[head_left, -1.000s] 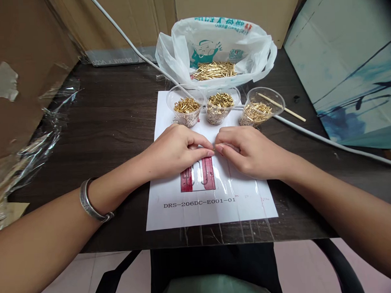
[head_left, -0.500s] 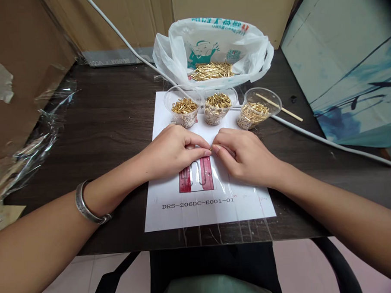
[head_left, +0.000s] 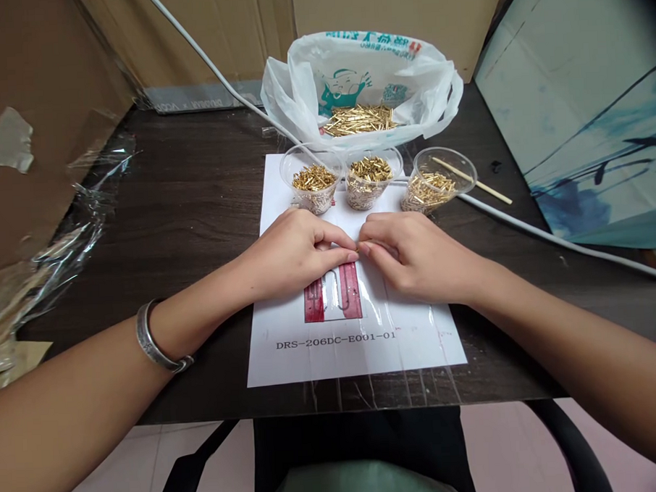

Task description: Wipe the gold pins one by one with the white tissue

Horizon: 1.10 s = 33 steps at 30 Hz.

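My left hand [head_left: 293, 255] and my right hand [head_left: 415, 253] meet fingertip to fingertip over the paper sheet [head_left: 344, 361]. Thumb and forefinger of each are pinched together. A tiny brass-coloured pin [head_left: 357, 250] glints between the fingertips, mostly hidden by them. Just beyond my hands stand three clear plastic cups, a left cup [head_left: 314, 199], a middle cup [head_left: 363, 195] and a tilted right cup [head_left: 413, 199], each holding many small brass pieces. Under my hands the sheet carries a red printed picture [head_left: 350, 296], partly covered by my left fingers.
Behind the cups, a white plastic bag [head_left: 286, 95] lies open with longer brass pins [head_left: 360, 119] inside. A wooden stick [head_left: 491, 190] leans out of the right cup. A white cable [head_left: 556, 240] crosses the dark table [head_left: 195, 186]. Cardboard [head_left: 215, 33] stands behind.
The view has shifted slightly, so everything sits a little further right. Both hands keep their pinch at the same spot over the sheet.
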Each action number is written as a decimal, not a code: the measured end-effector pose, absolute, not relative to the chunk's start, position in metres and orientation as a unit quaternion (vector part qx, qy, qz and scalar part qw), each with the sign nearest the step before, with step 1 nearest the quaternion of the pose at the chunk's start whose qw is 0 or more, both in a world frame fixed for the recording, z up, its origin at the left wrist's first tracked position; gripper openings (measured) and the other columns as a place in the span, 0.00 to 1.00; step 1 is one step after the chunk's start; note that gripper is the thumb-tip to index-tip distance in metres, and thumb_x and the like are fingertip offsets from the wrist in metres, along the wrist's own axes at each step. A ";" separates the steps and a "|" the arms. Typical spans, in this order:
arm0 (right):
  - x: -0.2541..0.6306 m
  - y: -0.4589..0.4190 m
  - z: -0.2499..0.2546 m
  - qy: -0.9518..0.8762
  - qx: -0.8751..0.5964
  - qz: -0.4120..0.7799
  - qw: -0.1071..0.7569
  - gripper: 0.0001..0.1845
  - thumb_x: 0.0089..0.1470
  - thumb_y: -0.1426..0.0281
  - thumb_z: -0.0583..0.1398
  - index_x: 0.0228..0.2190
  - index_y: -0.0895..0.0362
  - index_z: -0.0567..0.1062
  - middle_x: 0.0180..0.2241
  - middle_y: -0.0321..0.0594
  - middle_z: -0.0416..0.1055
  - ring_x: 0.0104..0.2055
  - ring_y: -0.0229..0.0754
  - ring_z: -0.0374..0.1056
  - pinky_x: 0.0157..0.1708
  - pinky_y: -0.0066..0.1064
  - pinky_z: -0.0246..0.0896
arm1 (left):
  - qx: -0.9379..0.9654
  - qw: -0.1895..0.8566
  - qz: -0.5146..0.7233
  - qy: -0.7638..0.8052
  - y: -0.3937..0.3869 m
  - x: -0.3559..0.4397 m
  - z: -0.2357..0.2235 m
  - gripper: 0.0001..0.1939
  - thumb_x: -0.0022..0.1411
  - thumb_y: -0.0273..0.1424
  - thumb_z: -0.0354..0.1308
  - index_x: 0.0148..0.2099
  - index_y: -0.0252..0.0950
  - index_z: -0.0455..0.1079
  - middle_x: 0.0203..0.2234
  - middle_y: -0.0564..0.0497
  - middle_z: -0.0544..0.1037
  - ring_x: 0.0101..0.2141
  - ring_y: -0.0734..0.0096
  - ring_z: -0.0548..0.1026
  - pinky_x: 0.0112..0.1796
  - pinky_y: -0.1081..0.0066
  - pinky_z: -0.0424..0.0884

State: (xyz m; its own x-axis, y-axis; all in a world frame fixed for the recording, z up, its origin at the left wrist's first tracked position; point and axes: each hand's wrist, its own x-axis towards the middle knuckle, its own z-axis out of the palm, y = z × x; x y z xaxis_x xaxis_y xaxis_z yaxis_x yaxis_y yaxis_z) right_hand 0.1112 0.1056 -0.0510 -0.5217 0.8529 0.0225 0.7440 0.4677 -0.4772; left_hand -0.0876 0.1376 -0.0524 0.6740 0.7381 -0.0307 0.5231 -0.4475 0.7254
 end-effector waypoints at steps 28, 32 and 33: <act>0.122 0.098 -0.050 -0.811 -0.502 0.188 0.234 0.09 0.55 0.65 0.60 0.33 0.57 0.78 0.32 0.40 0.76 0.34 0.42 0.69 0.36 0.33 0.56 | 0.831 0.373 0.132 0.390 0.142 -0.089 -0.051 0.09 0.57 0.31 0.60 0.37 0.38 0.81 0.14 0.57 0.64 0.19 0.80 0.59 0.21 0.77 0.52; 0.120 0.098 -0.056 -0.809 -0.488 0.213 0.249 0.09 0.55 0.67 0.61 0.35 0.57 0.80 0.33 0.39 0.78 0.35 0.40 0.71 0.36 0.32 0.59 | 0.826 0.373 0.136 0.400 0.141 -0.088 -0.050 0.10 0.59 0.32 0.58 0.37 0.36 0.80 0.15 0.56 0.65 0.19 0.79 0.61 0.22 0.76 0.54; 0.119 0.098 -0.057 -0.808 -0.485 0.218 0.254 0.09 0.55 0.67 0.61 0.35 0.56 0.80 0.33 0.39 0.78 0.34 0.40 0.71 0.36 0.32 0.59 | 0.824 0.370 0.141 0.404 0.141 -0.088 -0.050 0.10 0.60 0.32 0.57 0.37 0.35 0.79 0.15 0.57 0.64 0.19 0.79 0.60 0.22 0.76 0.54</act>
